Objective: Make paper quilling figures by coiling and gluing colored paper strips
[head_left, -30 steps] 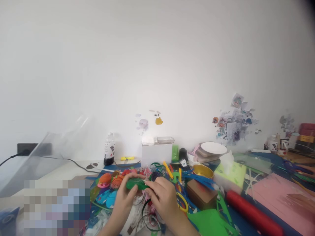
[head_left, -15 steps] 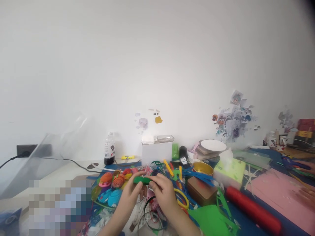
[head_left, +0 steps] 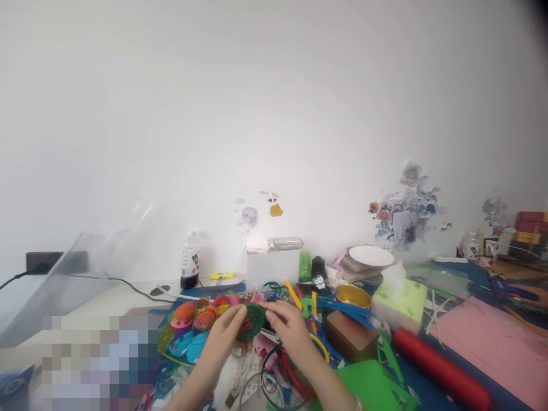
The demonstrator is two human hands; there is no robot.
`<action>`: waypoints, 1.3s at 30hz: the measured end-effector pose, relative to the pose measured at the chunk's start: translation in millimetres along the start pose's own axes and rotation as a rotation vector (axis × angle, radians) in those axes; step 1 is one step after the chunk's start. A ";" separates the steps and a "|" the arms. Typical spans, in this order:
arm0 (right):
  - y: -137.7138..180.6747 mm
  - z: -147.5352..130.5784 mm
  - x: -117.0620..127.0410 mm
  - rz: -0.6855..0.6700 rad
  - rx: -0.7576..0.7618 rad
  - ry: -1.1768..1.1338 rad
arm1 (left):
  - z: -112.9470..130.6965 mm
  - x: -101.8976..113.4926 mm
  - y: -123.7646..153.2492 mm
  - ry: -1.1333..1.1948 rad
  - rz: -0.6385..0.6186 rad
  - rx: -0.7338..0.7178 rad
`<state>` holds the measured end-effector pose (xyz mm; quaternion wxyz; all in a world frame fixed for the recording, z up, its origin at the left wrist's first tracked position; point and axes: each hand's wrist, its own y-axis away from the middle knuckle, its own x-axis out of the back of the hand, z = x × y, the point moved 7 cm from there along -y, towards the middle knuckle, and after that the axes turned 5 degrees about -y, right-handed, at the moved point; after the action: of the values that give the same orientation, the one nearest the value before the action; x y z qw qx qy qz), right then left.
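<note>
A dark green coil (head_left: 254,321) of tightly wound strip, with a reddish centre, faces me above the middle of the cluttered table. My left hand (head_left: 226,326) grips its left edge, thumb on the near side. On the right edge, the closed fingers of my right hand (head_left: 287,324) pinch the coil or its strip. A loose green strip (head_left: 263,379) loops down below my right hand. Left of my hands lie an orange coiled piece (head_left: 205,317) and blue crinkled pieces (head_left: 196,346). Beneath are scraps and a pink tool, partly hidden by my hands.
A brown box (head_left: 351,337), green sheet (head_left: 370,383), red roll (head_left: 440,368) and tissue pack (head_left: 402,302) stand to the right. Behind are a white box (head_left: 273,271) and a bottle (head_left: 190,261). Another person's hand (head_left: 533,297) holds scissors at far right.
The green coil has turned from edge-on to facing me. My right hand has shifted slightly right, and the loose strip loop below has moved right.
</note>
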<state>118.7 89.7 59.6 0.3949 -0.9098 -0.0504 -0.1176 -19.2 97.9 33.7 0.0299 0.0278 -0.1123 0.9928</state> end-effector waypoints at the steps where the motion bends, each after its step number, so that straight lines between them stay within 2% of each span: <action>1: 0.2 -1.0 -2.0 -0.032 -0.013 -0.007 | 0.5 0.1 0.0 -0.015 0.003 0.012; 4: 2.1 -1.4 -10.3 -0.129 -0.055 -0.026 | 5.2 -1.6 -1.2 -0.119 -0.030 -0.026; 7: 3.9 4.4 -13.7 -0.148 -0.103 0.019 | 8.1 0.8 -2.3 -0.180 -0.032 -0.055; 11: 7.2 16.5 -11.3 -0.136 -0.225 0.106 | 5.2 22.5 -2.4 -0.119 0.147 0.033; 15: 10.7 19.3 -10.4 -0.161 -0.271 0.116 | 8.0 45.4 -2.4 -0.002 0.296 0.032; 18: 10.3 21.1 -12.9 -0.196 -0.272 0.061 | 9.4 60.2 -4.0 0.152 0.355 0.006; 22: 9.7 22.4 -15.6 -0.231 -0.311 -0.051 | 5.1 83.3 -6.5 0.316 0.498 0.028; 24: 12.2 16.8 -19.3 -0.260 -0.302 -0.101 | 4.3 88.4 -7.3 0.372 0.533 0.032; 26: 17.4 9.5 -26.7 -0.297 -0.283 -0.119 | 6.7 84.5 -7.7 0.423 0.497 0.015; 30: 29.2 3.7 -47.7 -0.357 -0.267 -0.062 | 16.4 62.1 -3.3 0.442 0.338 -0.040; 33: 30.0 7.6 -54.6 -0.317 -0.292 -0.065 | 17.1 48.0 0.7 0.429 0.257 -0.012; 39: 19.2 14.3 -42.7 -0.254 -0.323 -0.136 | 19.5 52.2 2.9 0.388 0.291 -0.044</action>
<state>83.5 87.0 25.7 0.2215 -0.9534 -0.1717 -0.1115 -70.5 93.4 55.3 -0.0919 -0.1804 -0.1291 0.9708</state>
